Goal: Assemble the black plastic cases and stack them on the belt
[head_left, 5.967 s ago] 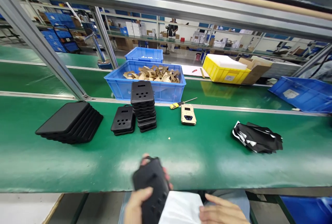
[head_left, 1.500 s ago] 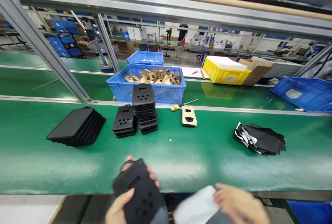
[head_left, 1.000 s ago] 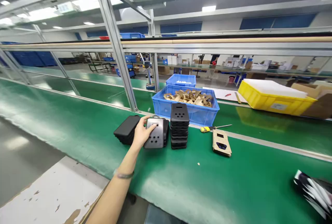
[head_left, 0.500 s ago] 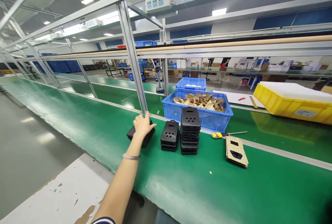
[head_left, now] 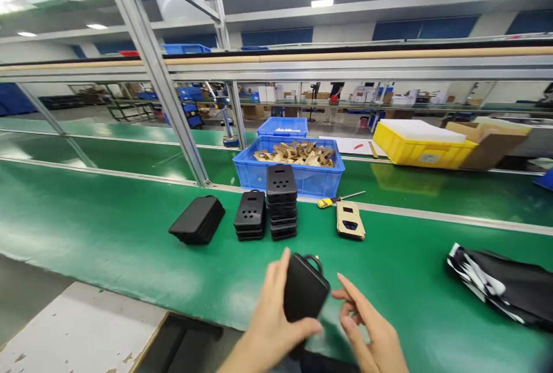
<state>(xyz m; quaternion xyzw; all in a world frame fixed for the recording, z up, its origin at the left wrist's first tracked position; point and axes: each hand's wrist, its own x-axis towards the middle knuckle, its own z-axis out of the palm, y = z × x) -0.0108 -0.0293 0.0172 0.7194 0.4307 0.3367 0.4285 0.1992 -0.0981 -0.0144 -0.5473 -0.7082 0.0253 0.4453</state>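
Left hand (head_left: pixel 273 316) gripping, fingers (head_left: pixel 281 272) upright, thumb (head_left: pixel 306 327) stretched rightward. Left wrist (head_left: pixel 242 357) low, angled up and inward. Right hand (head_left: pixel 375 330) near left, apart from it, loosely spread, index (head_left: pixel 353 292) pointing up and leftward, other fingers half curled.

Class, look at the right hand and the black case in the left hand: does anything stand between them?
Nothing visible does. The left hand grips the case, and the right hand is close beside it, with only a narrow gap apparent between.
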